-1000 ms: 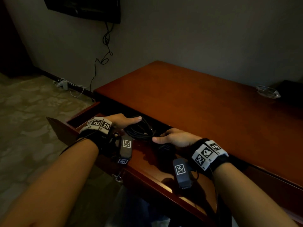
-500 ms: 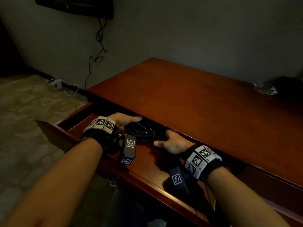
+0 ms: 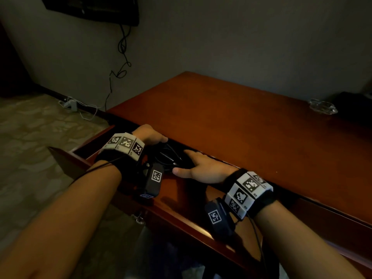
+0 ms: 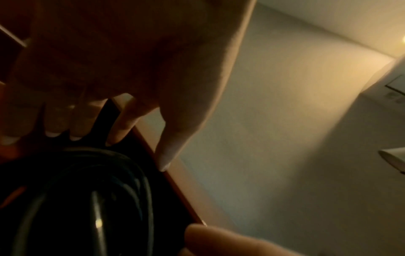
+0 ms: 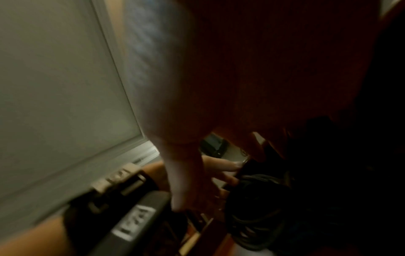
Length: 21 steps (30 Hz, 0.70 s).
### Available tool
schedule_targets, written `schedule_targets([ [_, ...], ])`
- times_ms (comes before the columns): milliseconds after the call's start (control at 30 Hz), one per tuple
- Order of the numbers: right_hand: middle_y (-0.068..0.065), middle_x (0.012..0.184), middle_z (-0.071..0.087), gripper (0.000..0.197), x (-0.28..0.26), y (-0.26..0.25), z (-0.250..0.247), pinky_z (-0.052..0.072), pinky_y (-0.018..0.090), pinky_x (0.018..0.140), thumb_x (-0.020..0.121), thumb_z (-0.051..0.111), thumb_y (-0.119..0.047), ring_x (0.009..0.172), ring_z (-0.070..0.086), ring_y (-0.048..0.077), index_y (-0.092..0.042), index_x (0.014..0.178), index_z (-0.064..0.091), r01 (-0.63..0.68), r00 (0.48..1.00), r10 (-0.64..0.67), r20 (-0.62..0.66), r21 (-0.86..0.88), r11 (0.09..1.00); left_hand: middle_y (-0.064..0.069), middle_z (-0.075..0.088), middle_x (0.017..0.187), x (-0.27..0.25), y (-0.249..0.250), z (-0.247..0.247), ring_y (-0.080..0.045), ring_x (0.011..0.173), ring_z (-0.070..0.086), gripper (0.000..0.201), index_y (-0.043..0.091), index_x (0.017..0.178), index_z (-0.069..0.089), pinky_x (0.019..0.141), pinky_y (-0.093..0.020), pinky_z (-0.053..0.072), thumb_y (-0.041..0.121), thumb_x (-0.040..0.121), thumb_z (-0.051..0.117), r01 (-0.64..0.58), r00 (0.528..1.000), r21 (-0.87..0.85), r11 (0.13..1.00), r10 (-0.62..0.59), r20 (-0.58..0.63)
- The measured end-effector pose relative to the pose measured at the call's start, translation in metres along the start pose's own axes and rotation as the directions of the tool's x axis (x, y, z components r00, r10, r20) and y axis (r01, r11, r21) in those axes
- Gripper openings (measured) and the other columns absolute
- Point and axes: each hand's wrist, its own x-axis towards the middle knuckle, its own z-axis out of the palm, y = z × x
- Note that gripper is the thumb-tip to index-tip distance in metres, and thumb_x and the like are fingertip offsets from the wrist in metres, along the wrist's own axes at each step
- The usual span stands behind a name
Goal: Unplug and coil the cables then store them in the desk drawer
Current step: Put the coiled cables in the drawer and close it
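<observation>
A coil of black cable (image 3: 171, 158) lies in the open wooden drawer (image 3: 181, 216), partly under the edge of the desk top (image 3: 241, 127). My left hand (image 3: 151, 135) is at the coil's left, fingers fairly straight and reaching down behind it. In the left wrist view those fingers (image 4: 54, 121) point at the coil (image 4: 87, 190). My right hand (image 3: 199, 166) lies against the coil's right side, thumb and forefinger stretched out. The right wrist view is dark and shows the coil (image 5: 258, 207) below the right hand's thumb (image 5: 186, 173). Neither hand plainly wraps the cable.
A dark screen (image 3: 96, 9) hangs on the wall with a black cord (image 3: 122, 57) trailing down to a white power strip (image 3: 70, 103) on the floor. A glass dish (image 3: 323, 106) and a dark object (image 3: 354, 105) sit at the desk's far right.
Both hands have pushed the coil deeper into the drawer, towards the back under the desk top. The right hand's fingers have stretched out along the coil.
</observation>
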Motion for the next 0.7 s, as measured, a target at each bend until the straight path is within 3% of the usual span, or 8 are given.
schedule_targets([
  [67, -0.003, 0.156, 0.025, 0.086, -0.011, -0.016, -0.004, 0.028, 0.042, 0.114, 0.085, 0.061, -0.061, 0.142, 0.026, 0.022, -0.030, 0.152, 0.019, 0.071, 0.997, -0.069, 0.039, -0.026, 0.997, -0.019, 0.054, 0.133, -0.006, 0.001, -0.006, -0.034, 0.114, 0.056, 0.067, -0.004, 0.130, 0.047, 0.086, -0.040, 0.048, 0.040, 0.086, 0.070, -0.030, 0.999, 0.054, 0.998, 0.029, 0.013],
  [133, -0.003, 0.160, 0.014, 0.102, -0.019, -0.030, -0.007, 0.022, 0.048, 0.117, 0.076, 0.064, -0.068, 0.147, 0.014, 0.024, -0.030, 0.154, 0.010, 0.090, 0.994, -0.079, 0.069, -0.167, 0.982, -0.017, 0.055, 0.131, -0.014, 0.002, -0.011, -0.027, 0.099, 0.058, 0.068, -0.001, 0.129, 0.050, 0.072, -0.033, 0.046, 0.046, 0.084, 0.070, -0.088, 0.995, 0.144, 0.986, 0.081, 0.054],
  [200, 0.000, 0.163, -0.010, 0.123, -0.023, -0.040, -0.005, 0.008, 0.057, 0.118, 0.067, 0.066, -0.075, 0.149, -0.010, 0.028, -0.029, 0.154, -0.008, 0.029, 0.997, -0.002, 0.079, -0.340, 0.940, -0.016, 0.042, 0.146, -0.021, 0.000, -0.015, -0.028, 0.119, 0.051, 0.080, 0.006, 0.141, 0.040, 0.085, -0.036, 0.046, 0.051, 0.082, 0.070, -0.152, 0.987, 0.260, 0.954, 0.131, 0.094],
  [300, 0.008, 0.157, -0.032, 0.142, -0.026, -0.048, 0.005, -0.006, 0.065, 0.113, 0.060, 0.071, -0.076, 0.143, -0.029, 0.035, -0.026, 0.148, -0.027, -0.070, 0.987, 0.128, 0.095, -0.459, 0.886, -0.012, 0.007, 0.161, -0.029, -0.008, -0.017, -0.035, 0.146, 0.017, 0.104, 0.024, 0.155, 0.012, 0.114, -0.048, 0.029, 0.058, 0.077, 0.071, -0.242, 0.969, 0.393, 0.887, 0.197, 0.152],
  [433, 0.014, 0.155, -0.035, 0.144, -0.029, -0.053, 0.013, -0.004, 0.069, 0.112, 0.062, 0.076, -0.069, 0.142, -0.030, 0.038, -0.024, 0.146, -0.032, -0.147, 0.962, 0.250, 0.112, -0.559, 0.816, -0.004, -0.002, 0.163, -0.040, -0.015, -0.021, -0.030, 0.149, 0.009, 0.109, 0.031, 0.155, 0.006, 0.117, -0.049, 0.024, 0.054, 0.075, 0.075, -0.319, 0.939, 0.424, 0.848, 0.224, 0.259],
  [567, 0.014, 0.152, -0.039, 0.143, -0.030, -0.060, 0.012, 0.003, 0.069, 0.113, 0.065, 0.079, -0.063, 0.142, -0.028, 0.041, -0.027, 0.145, -0.034, -0.194, 0.939, 0.325, 0.111, -0.608, 0.769, 0.002, 0.006, 0.163, -0.051, -0.019, -0.031, -0.026, 0.148, 0.012, 0.121, 0.040, 0.153, 0.003, 0.118, -0.047, 0.023, 0.027, 0.067, 0.087, -0.371, 0.868, 0.375, 0.850, 0.173, 0.466],
  [633, 0.013, 0.153, -0.037, 0.142, -0.030, -0.064, 0.008, 0.006, 0.067, 0.113, 0.064, 0.078, -0.064, 0.143, -0.024, 0.042, -0.029, 0.145, -0.034, -0.204, 0.929, 0.348, 0.126, -0.612, 0.765, 0.005, -0.005, 0.163, -0.057, -0.016, -0.031, -0.025, 0.150, 0.001, 0.133, 0.046, 0.151, -0.007, 0.119, -0.051, 0.016, 0.027, 0.062, 0.090, -0.408, 0.813, 0.434, 0.803, 0.103, 0.573],
  [700, 0.011, 0.153, -0.037, 0.144, -0.027, -0.066, 0.003, 0.011, 0.066, 0.114, 0.060, 0.077, -0.069, 0.145, -0.019, 0.040, -0.031, 0.144, -0.034, -0.215, 0.914, 0.376, 0.154, -0.601, 0.769, 0.004, -0.019, 0.161, -0.066, -0.012, -0.022, -0.026, 0.148, -0.016, 0.139, 0.044, 0.148, -0.019, 0.120, -0.054, 0.007, 0.036, 0.061, 0.089, -0.450, 0.812, 0.561, 0.695, 0.058, 0.580],
])
